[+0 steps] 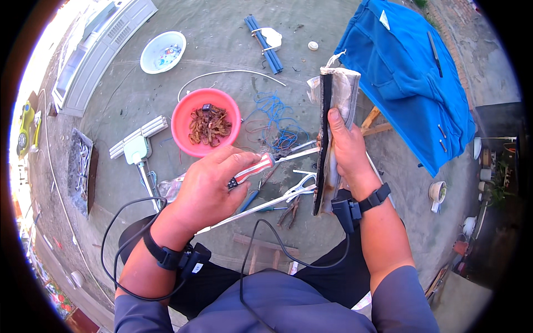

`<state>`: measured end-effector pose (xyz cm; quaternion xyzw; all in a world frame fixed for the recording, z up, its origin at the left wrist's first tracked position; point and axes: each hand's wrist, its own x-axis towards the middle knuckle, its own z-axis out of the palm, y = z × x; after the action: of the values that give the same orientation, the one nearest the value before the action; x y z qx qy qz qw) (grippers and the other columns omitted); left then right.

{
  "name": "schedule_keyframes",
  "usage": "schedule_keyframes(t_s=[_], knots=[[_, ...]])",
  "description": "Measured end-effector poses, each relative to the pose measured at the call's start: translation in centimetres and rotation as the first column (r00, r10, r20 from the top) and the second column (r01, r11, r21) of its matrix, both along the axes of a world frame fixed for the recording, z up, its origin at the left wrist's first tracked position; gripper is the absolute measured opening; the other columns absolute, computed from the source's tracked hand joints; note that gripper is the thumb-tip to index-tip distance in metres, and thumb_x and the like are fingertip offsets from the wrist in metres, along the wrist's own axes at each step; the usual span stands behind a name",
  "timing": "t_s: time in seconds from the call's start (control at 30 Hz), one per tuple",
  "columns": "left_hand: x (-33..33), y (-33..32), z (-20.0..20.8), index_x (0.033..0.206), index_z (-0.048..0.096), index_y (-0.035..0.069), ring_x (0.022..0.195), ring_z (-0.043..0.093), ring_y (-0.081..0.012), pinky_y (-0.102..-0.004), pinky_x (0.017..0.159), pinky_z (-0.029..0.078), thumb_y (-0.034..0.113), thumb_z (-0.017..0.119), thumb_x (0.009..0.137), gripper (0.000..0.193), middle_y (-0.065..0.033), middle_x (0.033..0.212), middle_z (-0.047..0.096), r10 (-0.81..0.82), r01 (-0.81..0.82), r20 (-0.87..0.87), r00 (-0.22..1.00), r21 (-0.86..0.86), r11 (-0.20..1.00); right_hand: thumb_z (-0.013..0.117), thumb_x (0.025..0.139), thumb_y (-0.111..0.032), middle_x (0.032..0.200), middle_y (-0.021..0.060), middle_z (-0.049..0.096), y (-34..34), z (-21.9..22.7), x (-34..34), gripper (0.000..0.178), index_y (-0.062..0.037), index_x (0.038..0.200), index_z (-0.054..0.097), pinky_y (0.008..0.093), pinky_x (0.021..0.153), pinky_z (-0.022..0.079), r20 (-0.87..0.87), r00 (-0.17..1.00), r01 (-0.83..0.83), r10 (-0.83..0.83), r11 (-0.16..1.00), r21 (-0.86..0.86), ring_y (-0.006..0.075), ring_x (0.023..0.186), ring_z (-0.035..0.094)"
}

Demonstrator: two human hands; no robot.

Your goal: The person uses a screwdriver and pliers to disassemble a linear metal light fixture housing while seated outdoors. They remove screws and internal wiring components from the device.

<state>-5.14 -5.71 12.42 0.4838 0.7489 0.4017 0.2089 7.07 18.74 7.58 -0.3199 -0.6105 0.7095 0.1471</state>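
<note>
One view is on record: the left fisheye camera of a side-by-side pair worn on the person's head. It faces steeply downward over the dark grey-blue shirt (277, 302), which fills the lower edge at close range. The left hand (208, 180) and right hand (351, 144) sit near mid-frame at moderate range; the ground (214, 39) lies farther off. Orientation is upright and unmirrored, with a curved black rim.

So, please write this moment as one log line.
left hand: holding striped screwdriver; right hand: gripping black-edged panel; pink basin: beyond left hand
</note>
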Motion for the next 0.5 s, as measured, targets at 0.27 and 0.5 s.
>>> schedule_keyframes(t_s=[0.27, 0.5], knots=[[0.03, 0.16, -0.2, 0.112, 0.063, 0.004, 0.092, 0.065, -0.0334, -0.0381, 0.079, 0.052, -0.004, 0.068, 0.071, 0.043, -0.0145, 0.102, 0.065, 0.005, -0.005, -0.033, 0.999, 0.006, 1.0, 0.059, 0.093, -0.055, 0.072, 0.0028, 0.058, -0.19, 0.31, -0.05, 0.049, -0.0061, 0.092, 0.059, 0.0268, 0.057, 0.046, 0.018, 1.0, 0.012, -0.012, 1.0, -0.014, 0.0113, 0.063, 0.056], [0.16, 0.55, -0.49, 0.11, 0.064, 0.008, 0.082, 0.063, -0.031, -0.0395, 0.07, 0.052, -0.001, 0.073, 0.07, 0.042, -0.0126, 0.098, 0.062, 0.005, 0.019, -0.342, 0.94, 0.067, 0.998, 0.059, 0.093, -0.054, 0.075, 0.0027, 0.058, -0.06, 0.35, 0.0, 0.048, -0.0059, 0.093, 0.06, 0.0262, 0.058, 0.046, 0.003, 1.0, 0.007, -0.007, 1.0, 0.023, 0.0107, 0.065, 0.056]])
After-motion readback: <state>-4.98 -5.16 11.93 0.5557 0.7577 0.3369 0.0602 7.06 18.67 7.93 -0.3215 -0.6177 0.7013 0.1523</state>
